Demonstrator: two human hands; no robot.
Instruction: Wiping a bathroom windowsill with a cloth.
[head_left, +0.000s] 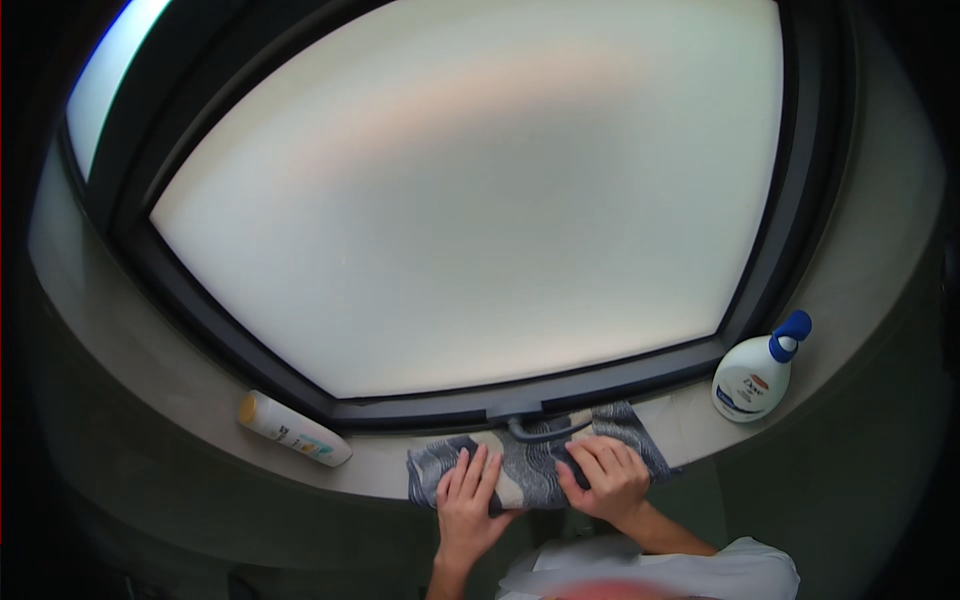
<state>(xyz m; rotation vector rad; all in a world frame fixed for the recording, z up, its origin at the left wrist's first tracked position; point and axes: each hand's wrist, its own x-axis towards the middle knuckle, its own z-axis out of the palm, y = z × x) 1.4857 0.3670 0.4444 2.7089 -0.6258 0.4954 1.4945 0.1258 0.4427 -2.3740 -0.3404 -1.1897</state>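
Note:
A folded patterned cloth point(530, 466), grey-blue with wavy lines and cream patches, lies along the window sill and reaches its front edge. On its left part rests my left hand point(468, 505), fingers stretched out over the fabric and the thumb pointing right along the near edge. My right hand point(608, 482) is on the right part, its fingers bent and the thumb drawn in, gripping a bit of the fabric. What lies under its fingertips is hidden. Just above the cloth, a dark curved window handle point(545, 432) reaches over its far edge.
A white bottle with a yellow cap point(295, 430) lies on its side on the sill at the left. At the right stands a white pump bottle point(750, 382) with a blue top. Behind is a frosted window point(500, 220) in a dark frame point(640, 368).

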